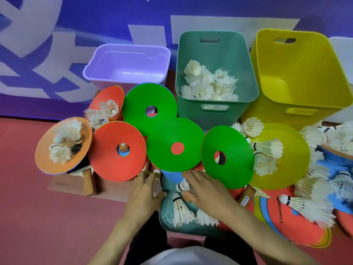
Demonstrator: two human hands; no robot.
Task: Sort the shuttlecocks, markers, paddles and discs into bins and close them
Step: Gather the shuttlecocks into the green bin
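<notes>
A shuttlecock [156, 183] is gripped in the left hand [144, 196], cork end up, with fingers and thumb curled round its feathers. The right hand [207, 190] is stretched forward just beside it, fingers spread and reaching under the edge of a green disc [227, 157]. A second shuttlecock [182, 185] lies between that hand's thumb and forefinger, but whether it is pinched cannot be told.

Below both hands a teal lid [165, 219] is seen flat on the red floor [47, 217], and more loose shuttlecocks [179, 210] are lying on it.

Further out, two more green discs [162, 100] [189, 134] are overlapped in a row, and a red disc [107, 161] is touching them on the left. An orange disc [47, 159] and another red disc [101, 98] are each loaded with shuttlecocks. A wooden paddle handle [88, 181] is poking out from under the orange one. To the right, a yellow disc [294, 165] is ringed with shuttlecocks, and a red paddle [275, 219] with blue markings is partly buried under them.

At the back, three bins are lined up against a blue and white banner [57, 35]: a purple bin [89, 73], a green bin [191, 115] holding a heap of white shuttlecocks [208, 85], and a yellow bin [305, 83], which is tilted towards the camera.
</notes>
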